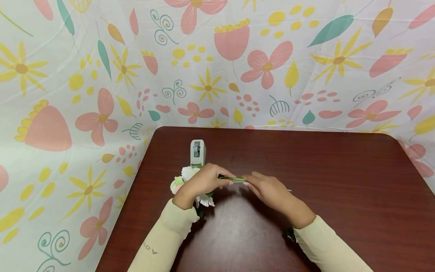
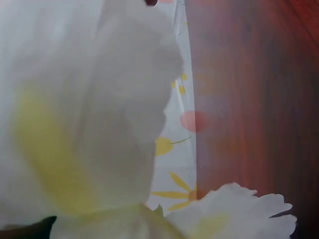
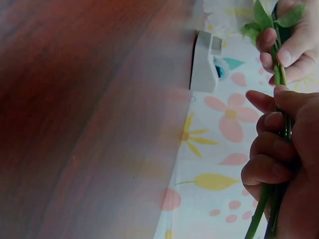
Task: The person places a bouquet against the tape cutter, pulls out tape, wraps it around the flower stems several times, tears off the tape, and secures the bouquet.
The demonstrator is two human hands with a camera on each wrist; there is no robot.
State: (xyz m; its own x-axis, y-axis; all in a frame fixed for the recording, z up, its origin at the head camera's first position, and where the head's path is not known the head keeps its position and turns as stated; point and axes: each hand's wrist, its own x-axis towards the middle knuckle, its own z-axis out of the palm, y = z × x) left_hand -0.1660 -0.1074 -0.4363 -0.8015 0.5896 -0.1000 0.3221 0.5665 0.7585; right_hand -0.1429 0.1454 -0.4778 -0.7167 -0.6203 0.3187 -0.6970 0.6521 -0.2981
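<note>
A bunch of artificial flowers with white petals and green stems is held level above the table. My left hand grips the stems just below the blooms, near green leaves. Lower down the same stems, my right hand has its fingers curled round them, and the stem ends stick out beyond the palm. A large white petal fills much of the left wrist view and hides the left fingers there.
A pale tape dispenser stands on the dark red-brown table, just beyond the blooms. Something dark green lies partly hidden by the right sleeve. Flower-patterned cloth hangs behind the table and at its sides.
</note>
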